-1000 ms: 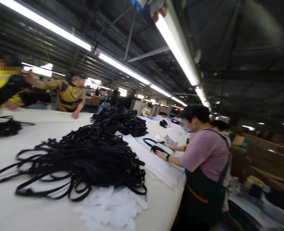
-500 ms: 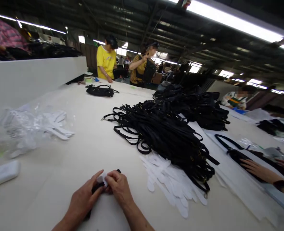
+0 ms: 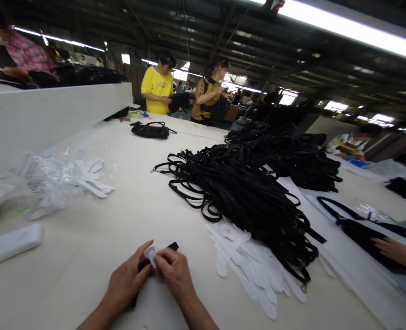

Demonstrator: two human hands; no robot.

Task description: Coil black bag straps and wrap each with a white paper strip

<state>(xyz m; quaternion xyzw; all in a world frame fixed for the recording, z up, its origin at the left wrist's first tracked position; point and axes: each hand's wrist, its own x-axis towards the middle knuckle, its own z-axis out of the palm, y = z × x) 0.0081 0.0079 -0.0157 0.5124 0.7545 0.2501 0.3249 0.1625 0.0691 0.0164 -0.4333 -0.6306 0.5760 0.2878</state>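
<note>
Short black strap piece (image 3: 144, 268) was pinched between left hand (image 3: 125, 282) and right hand (image 3: 175, 275) near tabletop's (image 3: 96, 243) near edge; small white paper tab (image 3: 151, 255) was gripped at fingertips; strap's long axis ran near-left to far-right.

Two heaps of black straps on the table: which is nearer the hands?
The front heap of black straps, overlapping the white paper pieces right of the right hand; the second heap lies behind it.

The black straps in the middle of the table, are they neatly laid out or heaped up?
Heaped up: the black straps lie tangled in one pile on the table, loops spilling out.
</note>
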